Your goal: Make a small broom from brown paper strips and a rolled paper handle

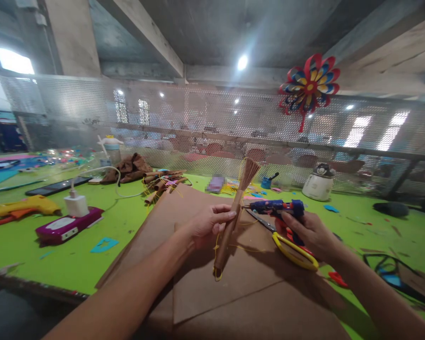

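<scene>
Between the fingers of my left hand (212, 222) is a rolled brown paper stick (228, 231), tilted, its upper end cut into a fan-like fringe and a yellow string hanging at its lower end. My right hand (311, 231) grips a blue glue gun (276, 207) by its handle. The nozzle points left and is at or very near the paper roll; whether they touch I cannot tell. Just below the glue gun lie scissors (295, 255) with yellow handles, on large brown paper sheets (212, 297).
To the left are a purple power strip (69, 226) with a white plug, a yellow glue gun (28, 206) and a phone (58, 185). Behind the sheets lie several brown paper rolls (163, 182) with yellow string. A white flask (318, 183) stands at the back right, before a perforated metal screen (198, 113).
</scene>
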`<action>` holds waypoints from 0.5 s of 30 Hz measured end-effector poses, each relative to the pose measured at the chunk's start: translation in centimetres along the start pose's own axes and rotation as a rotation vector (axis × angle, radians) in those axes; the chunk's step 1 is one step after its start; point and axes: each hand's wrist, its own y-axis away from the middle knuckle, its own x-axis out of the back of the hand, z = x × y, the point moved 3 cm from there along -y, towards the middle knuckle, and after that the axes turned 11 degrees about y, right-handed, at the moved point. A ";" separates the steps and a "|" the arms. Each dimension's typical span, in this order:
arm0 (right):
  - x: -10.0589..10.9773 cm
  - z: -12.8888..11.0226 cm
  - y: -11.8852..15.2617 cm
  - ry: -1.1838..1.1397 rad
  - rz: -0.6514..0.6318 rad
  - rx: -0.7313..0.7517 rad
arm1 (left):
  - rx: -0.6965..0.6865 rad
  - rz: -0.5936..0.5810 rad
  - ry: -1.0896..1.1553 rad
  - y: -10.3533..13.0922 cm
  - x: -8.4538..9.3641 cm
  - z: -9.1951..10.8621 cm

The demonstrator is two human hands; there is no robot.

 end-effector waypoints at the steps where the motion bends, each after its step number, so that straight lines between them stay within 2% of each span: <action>1: 0.0 0.0 0.0 -0.006 0.009 -0.004 | 0.000 0.004 0.000 0.0 0.0 0.0; 15: 0.0 0.4 0.2 0.127 0.027 0.038 | 0.013 0.002 -0.017 0.0 0.0 -0.1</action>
